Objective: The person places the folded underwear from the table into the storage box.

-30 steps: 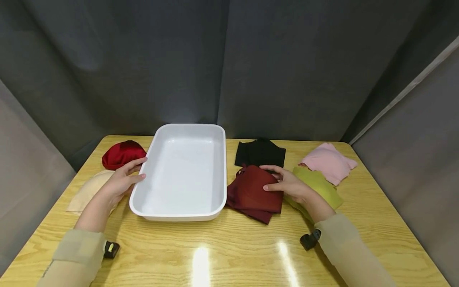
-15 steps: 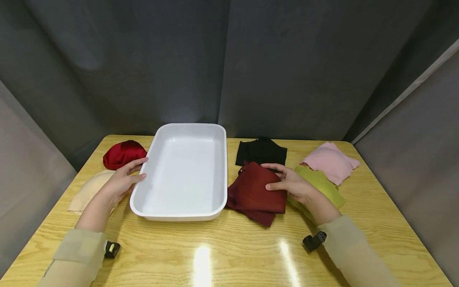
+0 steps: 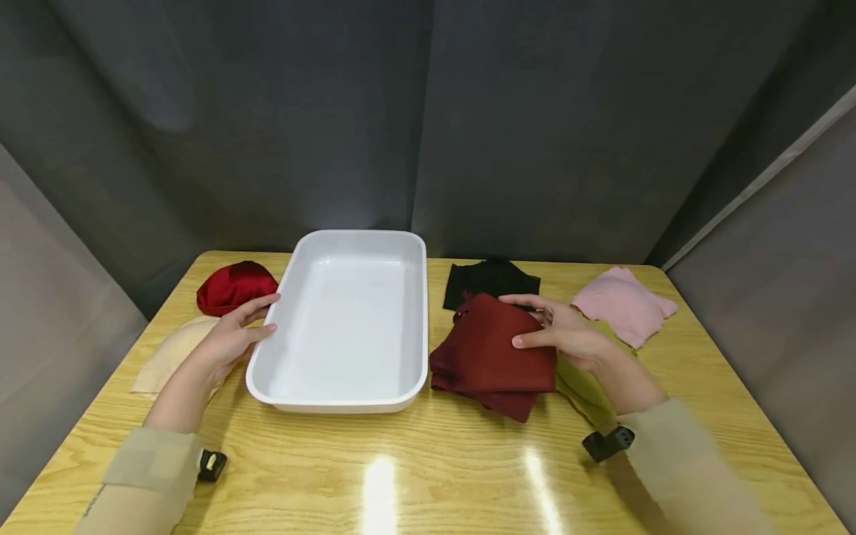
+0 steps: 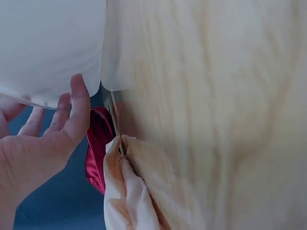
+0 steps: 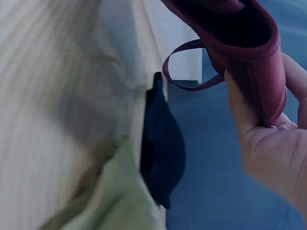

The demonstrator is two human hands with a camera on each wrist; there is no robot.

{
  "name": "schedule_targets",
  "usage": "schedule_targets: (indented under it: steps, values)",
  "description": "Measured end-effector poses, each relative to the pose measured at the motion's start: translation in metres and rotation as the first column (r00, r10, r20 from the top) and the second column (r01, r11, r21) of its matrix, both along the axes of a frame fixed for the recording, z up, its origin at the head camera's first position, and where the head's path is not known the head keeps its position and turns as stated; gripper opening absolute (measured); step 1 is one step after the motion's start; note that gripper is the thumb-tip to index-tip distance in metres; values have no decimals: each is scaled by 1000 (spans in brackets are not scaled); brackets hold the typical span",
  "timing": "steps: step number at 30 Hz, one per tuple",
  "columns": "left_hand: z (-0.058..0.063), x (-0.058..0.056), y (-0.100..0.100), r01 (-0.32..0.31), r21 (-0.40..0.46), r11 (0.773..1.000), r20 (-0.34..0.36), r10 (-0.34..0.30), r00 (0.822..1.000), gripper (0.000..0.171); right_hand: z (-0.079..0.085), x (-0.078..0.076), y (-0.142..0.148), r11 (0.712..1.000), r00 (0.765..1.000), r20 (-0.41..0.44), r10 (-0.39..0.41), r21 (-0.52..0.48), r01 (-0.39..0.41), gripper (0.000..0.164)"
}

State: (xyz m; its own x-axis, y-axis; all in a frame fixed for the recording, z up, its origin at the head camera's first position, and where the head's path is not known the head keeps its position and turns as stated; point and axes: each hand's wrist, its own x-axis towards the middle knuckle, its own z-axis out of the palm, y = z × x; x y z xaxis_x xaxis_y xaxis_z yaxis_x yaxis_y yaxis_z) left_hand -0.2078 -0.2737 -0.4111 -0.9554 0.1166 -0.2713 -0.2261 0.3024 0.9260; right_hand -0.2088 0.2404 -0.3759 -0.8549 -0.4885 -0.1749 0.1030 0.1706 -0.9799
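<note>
My right hand [image 3: 568, 331] pinches the right side of a folded dark red bra [image 3: 491, 342], thumb on its upper face. In the right wrist view the bra [image 5: 254, 62] is raised off the table, and a thin strap [image 5: 184, 86] loops from it. On the other side, my left hand [image 3: 230, 338] rests against the left rim of a white tray [image 3: 341, 327]. The left wrist view shows its loosely extended fingers [image 4: 79, 108] touching the tray's outer wall. Nothing lies in the tray.
A black bra [image 3: 495, 276] lies behind the dark red one. An olive-green bra [image 3: 585, 386] and a pink one [image 3: 625, 301] are on the right. A red satin bra [image 3: 237, 286] and a beige one [image 3: 170, 353] lie left of the tray. Curtains hang behind the table.
My right hand has moved slightly right and lifted the dark red bra, which has shifted away from the tray's edge. The left hand and the tray keep their place.
</note>
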Motion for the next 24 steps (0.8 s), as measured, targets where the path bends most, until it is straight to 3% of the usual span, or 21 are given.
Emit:
schedule_targets:
  steps: [12, 24]
  values:
    - [0, 0, -1, 1, -1, 1000, 8, -1, 1000, 63, 37, -1, 11, 999, 999, -31, 36, -12, -37, 70]
    - [0, -1, -1, 6, 24, 1000, -3, -6, 1000, 63, 74, -7, -6, 991, 990, -93, 105, -70, -111, 66]
